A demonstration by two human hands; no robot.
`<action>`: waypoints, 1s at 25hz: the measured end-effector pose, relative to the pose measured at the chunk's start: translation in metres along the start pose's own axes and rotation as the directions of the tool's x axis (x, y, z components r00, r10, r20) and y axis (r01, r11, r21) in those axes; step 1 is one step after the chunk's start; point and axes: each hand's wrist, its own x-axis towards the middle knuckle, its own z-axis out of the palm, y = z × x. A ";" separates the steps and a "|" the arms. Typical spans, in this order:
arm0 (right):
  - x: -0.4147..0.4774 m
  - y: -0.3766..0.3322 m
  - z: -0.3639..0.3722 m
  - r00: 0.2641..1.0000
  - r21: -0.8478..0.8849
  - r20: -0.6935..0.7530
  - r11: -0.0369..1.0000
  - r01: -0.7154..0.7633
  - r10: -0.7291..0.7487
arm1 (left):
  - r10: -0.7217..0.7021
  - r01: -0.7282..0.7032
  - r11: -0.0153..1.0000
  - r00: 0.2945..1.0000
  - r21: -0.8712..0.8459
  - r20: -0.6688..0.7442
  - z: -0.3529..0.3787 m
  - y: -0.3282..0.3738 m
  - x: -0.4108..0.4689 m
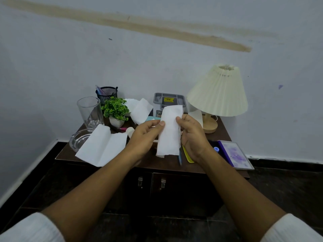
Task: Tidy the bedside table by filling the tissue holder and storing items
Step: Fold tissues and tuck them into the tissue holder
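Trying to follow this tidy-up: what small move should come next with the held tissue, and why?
Probably carry the tissue forward into the grey holder. The left hand and right hand both pinch it, already folded narrow, and the holder stands just behind it, while other tissues lie loose on the table.

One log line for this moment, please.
left hand: pinches folded tissue | right hand: pinches same tissue | second tissue: lying on table, left
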 end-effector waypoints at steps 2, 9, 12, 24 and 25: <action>0.007 0.004 -0.002 1.000 0.007 0.003 1.000 -0.025 0.025 | 0.008 -0.007 0.999 1.000 -0.033 0.018 0.006 0.001 0.006; 0.030 0.005 -0.003 0.995 0.196 0.047 0.976 -0.095 0.087 | -0.061 0.066 0.984 0.997 -0.166 0.038 0.004 -0.010 0.038; 0.034 0.003 0.002 0.987 0.224 0.078 0.962 -0.158 0.144 | -0.112 0.141 0.949 0.987 -0.283 0.115 -0.008 -0.011 0.044; -0.001 -0.010 0.006 0.999 -0.183 0.041 0.983 0.018 -0.010 | -0.146 0.091 0.896 0.985 -0.434 -0.095 -0.030 0.007 0.018; -0.005 -0.010 0.004 0.999 -0.213 0.009 0.976 0.042 -0.041 | -0.166 0.127 0.881 0.985 -0.455 -0.047 -0.029 0.009 0.014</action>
